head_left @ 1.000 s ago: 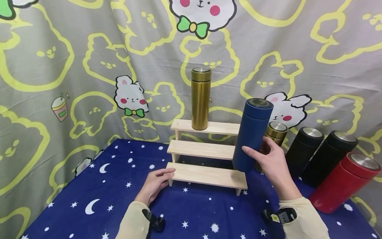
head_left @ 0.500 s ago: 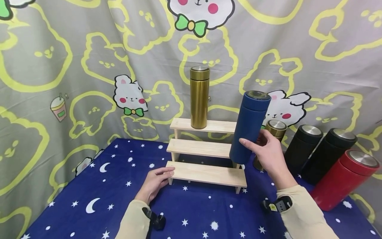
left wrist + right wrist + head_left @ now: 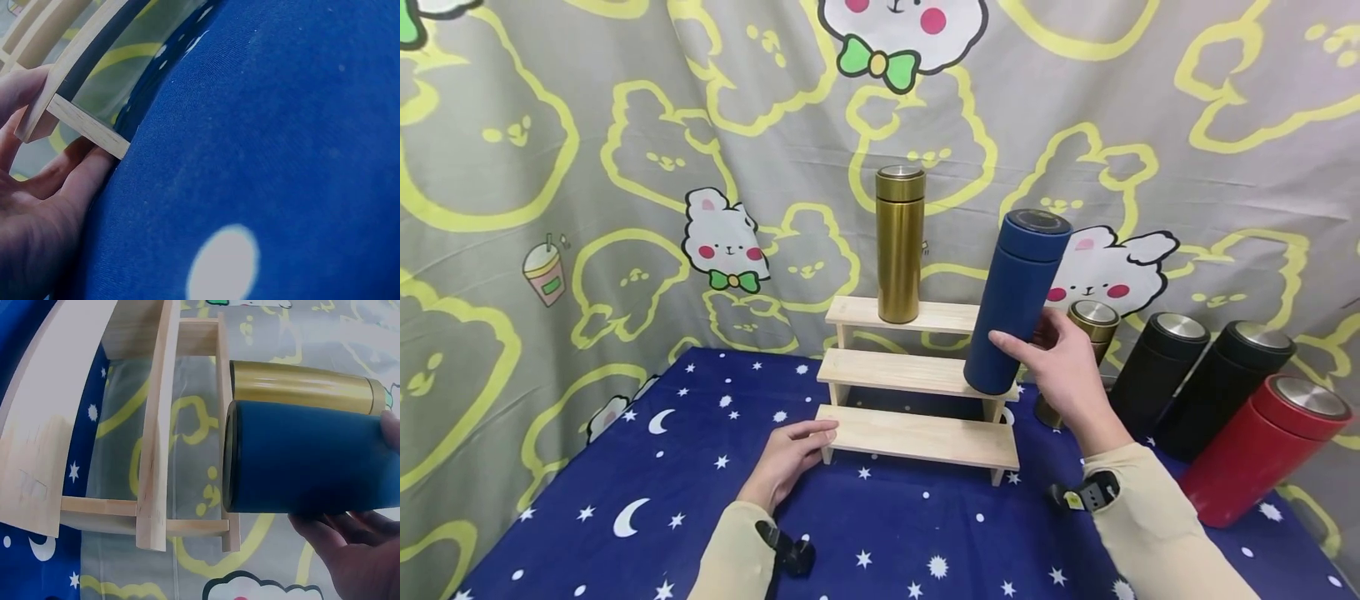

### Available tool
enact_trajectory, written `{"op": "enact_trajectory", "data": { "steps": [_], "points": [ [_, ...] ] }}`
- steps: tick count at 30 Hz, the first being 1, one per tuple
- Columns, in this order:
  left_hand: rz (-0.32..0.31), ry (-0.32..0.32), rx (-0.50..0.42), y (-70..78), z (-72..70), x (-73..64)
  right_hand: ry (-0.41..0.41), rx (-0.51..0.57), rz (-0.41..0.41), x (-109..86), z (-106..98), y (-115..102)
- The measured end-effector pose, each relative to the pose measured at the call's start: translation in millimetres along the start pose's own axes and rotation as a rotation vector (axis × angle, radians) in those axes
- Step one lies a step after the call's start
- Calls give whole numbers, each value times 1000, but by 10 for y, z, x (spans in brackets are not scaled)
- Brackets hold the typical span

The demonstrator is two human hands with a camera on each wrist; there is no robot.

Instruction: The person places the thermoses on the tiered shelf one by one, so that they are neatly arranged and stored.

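Observation:
In the head view my right hand (image 3: pixel 1067 375) grips a blue thermos bottle (image 3: pixel 1017 304), thumb on the near side. The bottle tilts slightly at the right end of a three-step wooden display stand (image 3: pixel 917 437). In the right wrist view the blue thermos bottle's base (image 3: pixel 231 456) is beyond the middle board, near the top board's level. My left hand (image 3: pixel 790 458) holds the left end of the lowest step; in the left wrist view its fingers (image 3: pixel 87 172) lie by the stand's leg (image 3: pixel 87 127). A gold thermos bottle (image 3: pixel 900 250) stands upright on the top step.
Right of the stand are another gold bottle (image 3: pixel 1093 321), two black bottles (image 3: pixel 1161 367) and a red bottle (image 3: pixel 1262 454). A blue star-and-moon cloth (image 3: pixel 700 467) covers the table. A patterned grey curtain (image 3: pixel 805 92) hangs close behind.
My right hand has raised the blue thermos bottle and brought it leftward, from in front of the lower steps to the stand's upper right end. The left hand stays in place.

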State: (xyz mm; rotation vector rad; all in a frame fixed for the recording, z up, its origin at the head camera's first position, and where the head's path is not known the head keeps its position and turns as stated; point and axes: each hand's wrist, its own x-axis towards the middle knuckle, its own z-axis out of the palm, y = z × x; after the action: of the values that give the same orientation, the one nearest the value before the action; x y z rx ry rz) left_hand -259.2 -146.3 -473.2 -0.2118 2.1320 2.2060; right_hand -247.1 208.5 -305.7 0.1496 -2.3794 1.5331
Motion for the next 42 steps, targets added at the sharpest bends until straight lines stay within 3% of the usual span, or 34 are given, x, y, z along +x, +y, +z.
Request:
{"op": "enact_trajectory", "data": {
  "steps": [6, 20, 33, 42],
  "points": [
    [-10, 12, -1, 2, -15, -8, -21, 5, -3, 68, 50, -39],
    [-13, 6, 11, 25, -1, 9, 14, 39, 57, 178, 25, -128],
    [-8, 19, -4, 43, 2, -11, 41, 63, 24, 308, 30, -181],
    [-23, 4, -3, 19, 2, -4, 57, 67, 51, 399, 35, -165]
  ]
}}
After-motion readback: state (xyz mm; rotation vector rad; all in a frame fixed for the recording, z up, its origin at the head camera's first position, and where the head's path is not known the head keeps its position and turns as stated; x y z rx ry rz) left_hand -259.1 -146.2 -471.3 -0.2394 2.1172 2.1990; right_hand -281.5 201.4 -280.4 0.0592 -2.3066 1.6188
